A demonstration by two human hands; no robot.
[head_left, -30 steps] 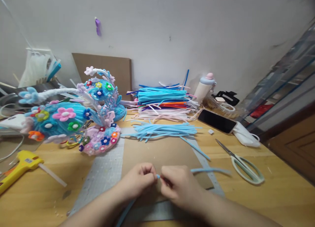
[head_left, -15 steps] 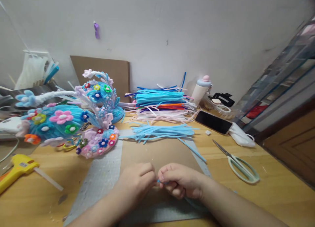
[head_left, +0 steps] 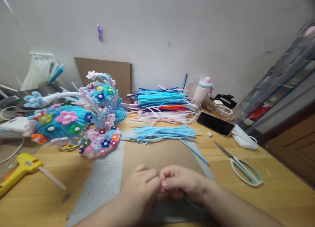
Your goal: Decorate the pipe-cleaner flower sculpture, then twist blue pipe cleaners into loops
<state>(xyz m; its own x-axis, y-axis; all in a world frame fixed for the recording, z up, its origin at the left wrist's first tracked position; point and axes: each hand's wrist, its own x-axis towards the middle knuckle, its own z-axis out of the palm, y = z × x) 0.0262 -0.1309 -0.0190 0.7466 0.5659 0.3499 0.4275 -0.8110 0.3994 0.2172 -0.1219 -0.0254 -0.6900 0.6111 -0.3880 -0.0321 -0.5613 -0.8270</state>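
Observation:
My left hand [head_left: 145,186] and my right hand [head_left: 183,182] meet low in the middle, fingertips pressed together in a pinch. Between them is a light blue pipe cleaner [head_left: 193,203]; its pinched part is now hidden by the fingers, and a dim length trails below my right palm. Beneath both hands lies a brown cardboard sheet [head_left: 162,154] on a grey cutting mat [head_left: 103,174]. Just beyond it is a bundle of light blue pipe cleaners [head_left: 162,132], with a single loose one [head_left: 194,151] slanting off to the right.
Flower-covered pipe-cleaner pieces [head_left: 64,120] stand at left, behind a yellow glue gun [head_left: 24,168]. Scissors [head_left: 242,168] lie at right, near a phone [head_left: 216,123]. A multicoloured pipe-cleaner stack [head_left: 161,100] and a bottle [head_left: 202,91] stand at the back.
My left hand has turned and closed in against the right fingertips, covering the blue bit that showed between them. The whole view has shifted slightly.

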